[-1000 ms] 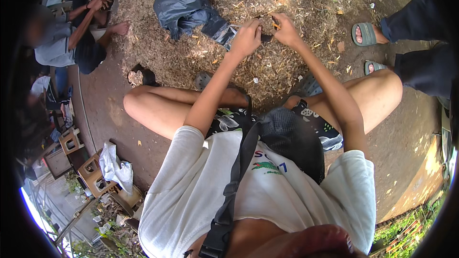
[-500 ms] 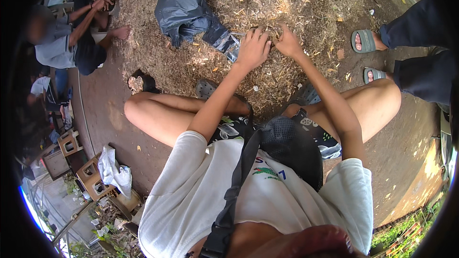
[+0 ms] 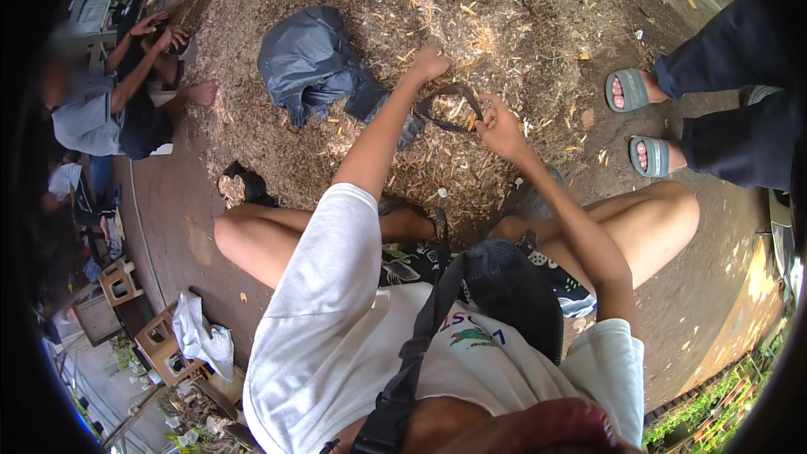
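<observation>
My right hand (image 3: 502,129) pinches the edge of a dark, thin, ring-shaped rim (image 3: 472,102), which looks like the open mouth of a small black plastic bag. Pale brown wood shavings show inside the ring. Just beyond it, my left hand (image 3: 430,64) is closed low over the pile of shavings (image 3: 521,25); what its fingers hold, if anything, is hidden. A big black plastic bag (image 3: 307,59) lies crumpled on the pile, left of my left forearm. Its narrower, shiny end reaches under that forearm toward the ring.
At the right a person stands in grey-green sandals (image 3: 629,90) and dark trousers. Another person (image 3: 88,122) sits at the far left beside the pile. Wooden boxes (image 3: 160,345) and a white sack (image 3: 202,336) are at the lower left. My bent knees flank the pile's near edge.
My hands have moved apart. The left is now farther out over the shavings and closed; the right holds the dark rim, which has come into view as an open ring. The head view has shifted.
</observation>
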Demonstrator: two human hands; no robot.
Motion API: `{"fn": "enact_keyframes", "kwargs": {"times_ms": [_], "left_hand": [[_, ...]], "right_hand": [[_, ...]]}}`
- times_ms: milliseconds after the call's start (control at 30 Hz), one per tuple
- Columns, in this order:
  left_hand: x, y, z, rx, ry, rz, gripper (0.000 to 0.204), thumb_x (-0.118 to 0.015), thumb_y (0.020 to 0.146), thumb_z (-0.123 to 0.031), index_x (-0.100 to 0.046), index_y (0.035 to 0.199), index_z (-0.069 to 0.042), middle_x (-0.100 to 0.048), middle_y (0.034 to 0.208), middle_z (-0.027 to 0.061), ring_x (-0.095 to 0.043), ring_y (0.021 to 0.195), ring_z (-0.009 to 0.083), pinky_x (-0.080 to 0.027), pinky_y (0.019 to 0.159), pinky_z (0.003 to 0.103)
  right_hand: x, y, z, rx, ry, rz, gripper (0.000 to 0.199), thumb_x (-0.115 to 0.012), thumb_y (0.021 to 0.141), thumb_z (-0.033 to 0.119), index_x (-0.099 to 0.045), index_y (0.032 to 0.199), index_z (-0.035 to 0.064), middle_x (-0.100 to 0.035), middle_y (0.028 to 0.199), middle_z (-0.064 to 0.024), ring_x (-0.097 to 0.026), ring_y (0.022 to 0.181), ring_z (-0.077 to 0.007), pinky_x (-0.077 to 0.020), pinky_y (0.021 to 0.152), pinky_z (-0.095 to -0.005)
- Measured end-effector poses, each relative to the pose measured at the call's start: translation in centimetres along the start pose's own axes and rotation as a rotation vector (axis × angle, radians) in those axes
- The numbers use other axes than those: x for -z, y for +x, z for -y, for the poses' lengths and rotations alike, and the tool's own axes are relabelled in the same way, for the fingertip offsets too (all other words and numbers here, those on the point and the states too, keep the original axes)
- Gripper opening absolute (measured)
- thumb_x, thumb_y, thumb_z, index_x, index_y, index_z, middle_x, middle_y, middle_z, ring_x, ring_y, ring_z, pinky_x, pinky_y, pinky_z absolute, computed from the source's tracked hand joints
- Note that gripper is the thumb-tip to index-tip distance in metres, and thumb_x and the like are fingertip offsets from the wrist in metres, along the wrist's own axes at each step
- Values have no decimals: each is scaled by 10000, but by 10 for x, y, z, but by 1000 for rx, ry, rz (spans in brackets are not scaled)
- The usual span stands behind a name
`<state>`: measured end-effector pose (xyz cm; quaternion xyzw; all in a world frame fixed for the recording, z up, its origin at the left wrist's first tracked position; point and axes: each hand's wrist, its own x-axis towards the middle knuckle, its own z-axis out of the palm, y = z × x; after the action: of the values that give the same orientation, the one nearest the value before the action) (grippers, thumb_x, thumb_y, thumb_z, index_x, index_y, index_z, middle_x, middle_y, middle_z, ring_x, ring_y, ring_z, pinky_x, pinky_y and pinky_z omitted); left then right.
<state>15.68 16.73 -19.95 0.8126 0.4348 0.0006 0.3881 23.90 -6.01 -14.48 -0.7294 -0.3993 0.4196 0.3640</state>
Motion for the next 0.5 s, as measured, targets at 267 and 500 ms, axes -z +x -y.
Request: {"fn": "enact_keyframes", "kwargs": {"times_ms": [267,500], "left_hand": [[-79,78,-45,-46,162,155,796,-616,826,-312,-197,1481,-140,-96,1545,154,-119,1409,382,-226,1145,424],[-112,64,-48,-168,94,-28,574,-594,862,-271,-409,1373,-88,-356,1398,263,-396,1262,422,-364,1045,459]], "right_hand": [[-9,-19,-5,-12,18,25,519,-567,835,-21,-384,1319,31,-491,679,-50,-485,572,-102,-418,545,-275],[-10,-27,-12,-47,68,74,526,-577,838,-18,-365,1316,41,-465,648,-47,-477,552,-107,-415,551,-274]]}}
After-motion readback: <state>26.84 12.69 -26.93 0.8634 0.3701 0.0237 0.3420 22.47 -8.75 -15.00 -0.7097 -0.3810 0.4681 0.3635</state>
